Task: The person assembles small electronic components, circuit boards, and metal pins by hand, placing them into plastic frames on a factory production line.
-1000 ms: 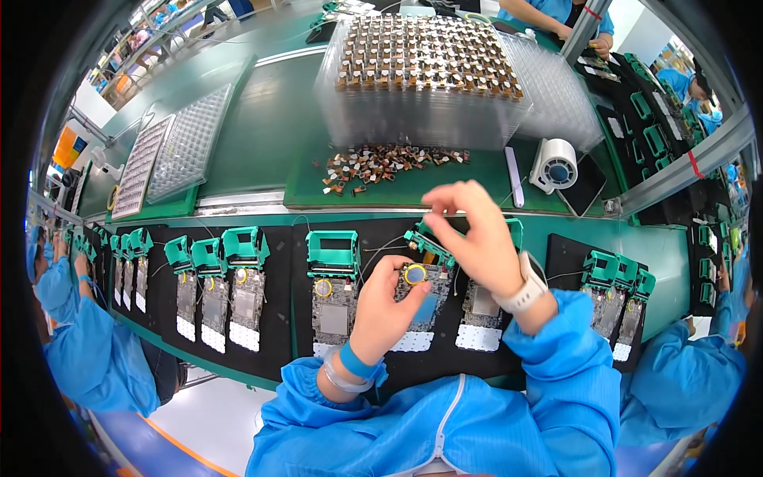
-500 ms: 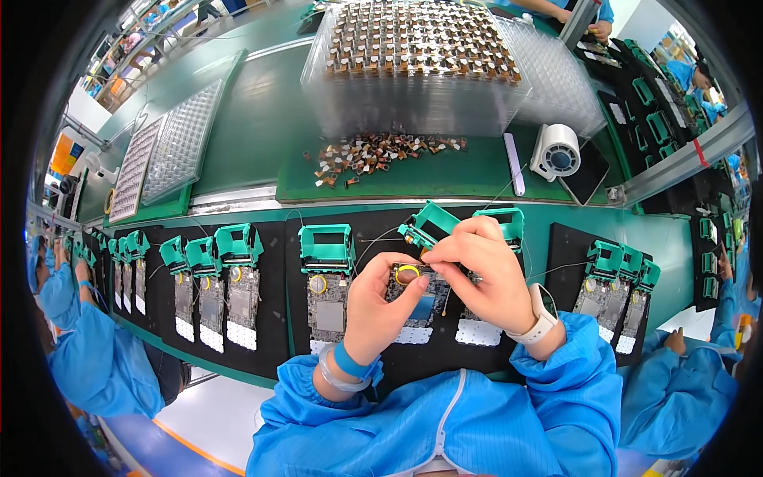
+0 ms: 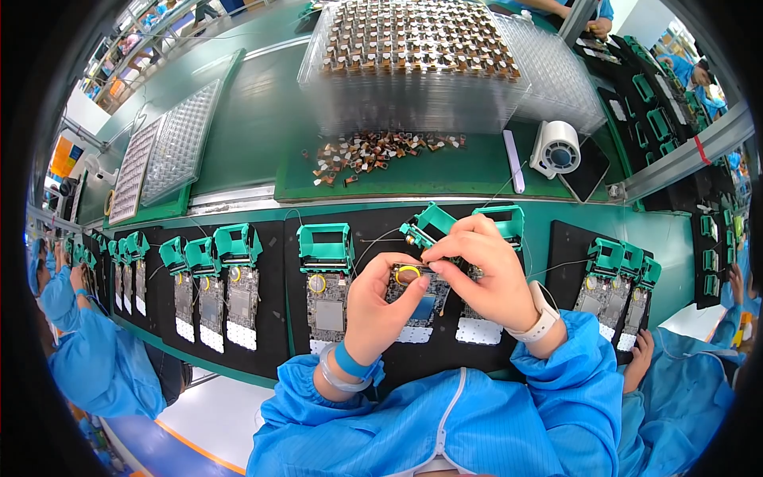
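My left hand (image 3: 381,306) grips a grey circuit board (image 3: 424,300) with a yellow ring-shaped part and a green plastic frame (image 3: 430,223) tilted up at its top. My right hand (image 3: 481,266) is pinched over the board's upper edge, its fingertips pressing a small part there; the part itself is hidden by the fingers. The board is lifted slightly above a black mat (image 3: 274,314) on the green conveyor.
More boards with green frames (image 3: 327,245) lie in a row on black mats. Behind are loose small brown parts (image 3: 373,155), a stack of clear trays with parts (image 3: 421,60), a white tape roll (image 3: 556,149), white tweezers (image 3: 513,162). Other workers in blue sit left (image 3: 87,342) and right (image 3: 683,381).
My right hand came down from above the board to its top edge and now pinches there. The left hand keeps hold of the board.
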Available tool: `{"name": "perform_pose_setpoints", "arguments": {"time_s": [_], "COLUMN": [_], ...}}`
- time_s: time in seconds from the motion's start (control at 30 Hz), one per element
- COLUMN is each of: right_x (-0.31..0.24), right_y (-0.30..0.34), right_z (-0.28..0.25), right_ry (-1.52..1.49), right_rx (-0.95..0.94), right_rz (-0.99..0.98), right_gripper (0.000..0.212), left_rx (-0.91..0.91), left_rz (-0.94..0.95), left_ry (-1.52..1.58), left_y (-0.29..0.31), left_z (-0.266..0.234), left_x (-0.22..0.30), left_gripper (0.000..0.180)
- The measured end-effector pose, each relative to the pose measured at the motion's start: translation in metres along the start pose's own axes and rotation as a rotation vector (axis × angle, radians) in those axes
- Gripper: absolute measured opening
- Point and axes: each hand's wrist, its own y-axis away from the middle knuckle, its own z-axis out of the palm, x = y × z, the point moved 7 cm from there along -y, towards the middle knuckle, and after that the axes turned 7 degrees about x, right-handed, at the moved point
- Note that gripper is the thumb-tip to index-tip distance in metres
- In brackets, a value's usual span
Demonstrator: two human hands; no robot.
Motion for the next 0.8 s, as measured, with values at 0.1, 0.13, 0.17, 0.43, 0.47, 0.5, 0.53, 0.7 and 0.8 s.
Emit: {"name": "perform_pose_setpoints", "arguments": {"time_s": [0.1, 0.13, 0.17, 0.43, 0.47, 0.5, 0.53, 0.7, 0.8], "right_x": [-0.002, -0.001, 0.000, 0.014, 0.021, 0.025, 0.032, 0.091, 0.112], "right_y": [0.004, 0.005, 0.007, 0.005, 0.001, -0.007, -0.017, -0.066, -0.083], "right_z": [0.002, 0.003, 0.004, 0.012, 0.013, 0.013, 0.014, 0.024, 0.040], "right_ry": [-0.041, -0.086, -0.131, -0.227, -0.281, -0.345, -0.426, 0.235, 0.355], "right_rx": [-0.021, -0.012, -0.002, -0.085, -0.132, -0.141, -0.122, -0.049, 0.030], "right_rz": [0.022, 0.041, 0.058, 0.149, 0.225, 0.218, 0.294, 0.153, 0.069], "right_gripper": [0.022, 0.025, 0.029, 0.036, 0.037, 0.038, 0.036, 0.033, 0.026], "left_rx": [0.022, 0.049, 0.077, 0.175, 0.163, 0.156, 0.159, 0.129, 0.174], "left_rz": [-0.005, 0.017, 0.041, 0.137, 0.107, 0.076, 0.078, 0.069, 0.110], "left_ry": [0.032, 0.023, 0.015, -0.063, -0.085, -0.107, -0.108, -0.113, -0.105], "left_y": [0.001, 0.002, 0.004, 0.005, 0.003, 0.003, 0.003, 0.003, 0.002], "left_z": [0.001, 0.000, 0.000, -0.001, -0.001, -0.003, -0.004, -0.004, -0.006], "left_x": [0.001, 0.001, 0.002, 0.001, -0.001, -0.003, -0.002, -0.001, 0.005], "left_gripper": [0.020, 0.019, 0.018, 0.016, 0.016, 0.016, 0.016, 0.017, 0.017]}}
